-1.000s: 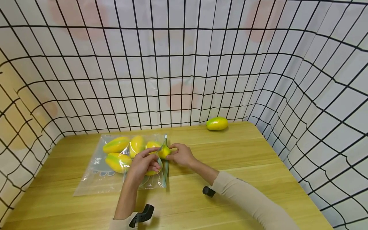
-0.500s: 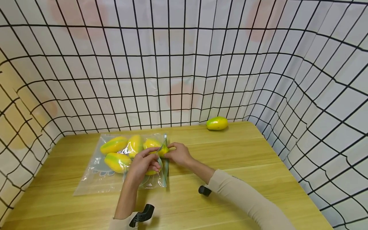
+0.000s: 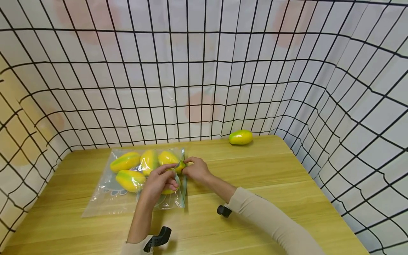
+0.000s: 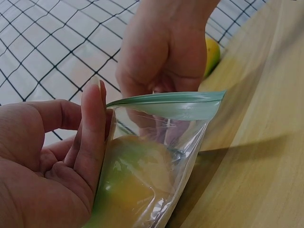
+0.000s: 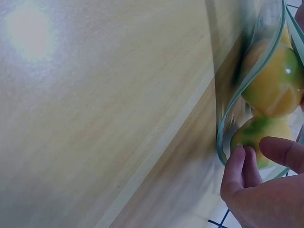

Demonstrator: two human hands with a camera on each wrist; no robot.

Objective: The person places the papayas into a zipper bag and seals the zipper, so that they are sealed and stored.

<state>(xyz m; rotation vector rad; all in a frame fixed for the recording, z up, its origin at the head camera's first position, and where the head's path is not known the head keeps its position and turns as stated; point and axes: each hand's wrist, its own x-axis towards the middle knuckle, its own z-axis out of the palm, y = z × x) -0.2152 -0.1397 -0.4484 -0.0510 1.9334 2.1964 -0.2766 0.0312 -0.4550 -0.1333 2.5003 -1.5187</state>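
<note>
A clear zip bag lies on the table with several yellow-green mangoes inside, its green-edged mouth facing right. My left hand holds the upper layer of the mouth, keeping it raised; the left wrist view shows the fingers at the green zip strip. At the opening, my right hand has thumb and fingertips on the end of a mango, which sits just within the mouth. Another mango lies beside it in the bag. Part of the bag is hidden behind my left hand.
One loose mango lies at the back right of the wooden table, close to the back edge. White cloth with a black grid surrounds the table at the back and sides.
My right hand has moved slightly left, pushing the mango deeper into the bag. The mangoes at the back of the bag have shifted a little left. The left hand has stayed put.
</note>
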